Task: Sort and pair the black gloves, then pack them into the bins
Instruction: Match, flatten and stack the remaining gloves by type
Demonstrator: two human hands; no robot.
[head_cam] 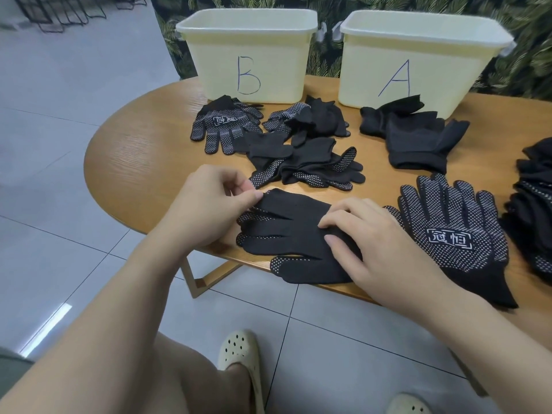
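The left hand [206, 201] has its fingers [245, 197] curled, thumb and forefinger pinching the fingertip end of a plain-backed glove [286, 222] at the near edge of the tabletop [134, 162]. The right hand [373, 243] lies on the same glove's cuff end, its fingers bent and pressing the cloth down; whether they grip it cannot be told. A dotted glove [301, 268] shows from under this one, its fingertips reaching over the tabletop's edge.

Just right of the right hand a dotted glove with a white printed mark [454, 234] lies flat, palm up, fingers pointing away. At the far right edge is a stack of gloves [534, 198], partly cut off by the frame.

Beyond the hands a loose heap of gloves [307, 156] lies mid-tabletop, some dotted side up, some plain. Left of it a dotted glove with a printed mark [224, 124] lies fingers toward the person. To the right is a pile of plain black gloves [415, 135], touching the front of bin A [418, 67].

Two pale yellow bins stand at the back, well apart from the hands: bin B [248, 55] on the left, bin A on the right, each lettered in blue on its front wall. Their insides are hidden from this angle, so what they hold cannot be told.
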